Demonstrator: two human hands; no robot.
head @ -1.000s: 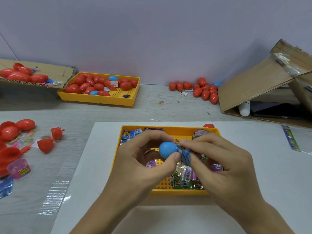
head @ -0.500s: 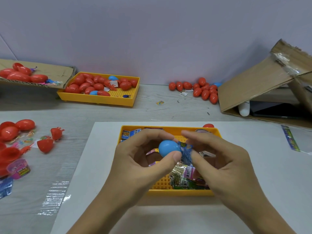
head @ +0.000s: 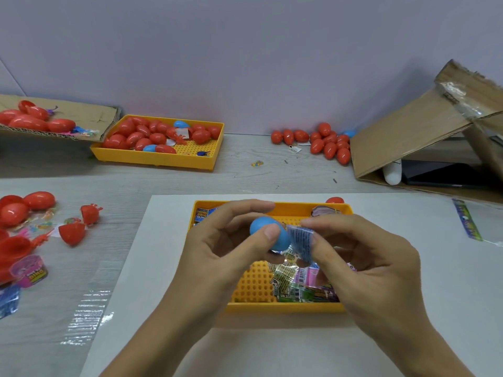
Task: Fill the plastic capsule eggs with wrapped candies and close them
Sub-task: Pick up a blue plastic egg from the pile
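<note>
Blue capsule egg (head: 268, 235) is held above the near yellow tray (head: 253, 284), pinched between thumb and fingers of the left hand (head: 231, 248). The right hand (head: 362, 257) pinches a blue wrapped candy (head: 300, 240) against the egg's open side. To do it well, I think, fold the wrapper small and push it fully inside, so nothing sticks out at the seam. Compared with a second ago, both hands are a little higher and the wrapper shows wider.
</note>
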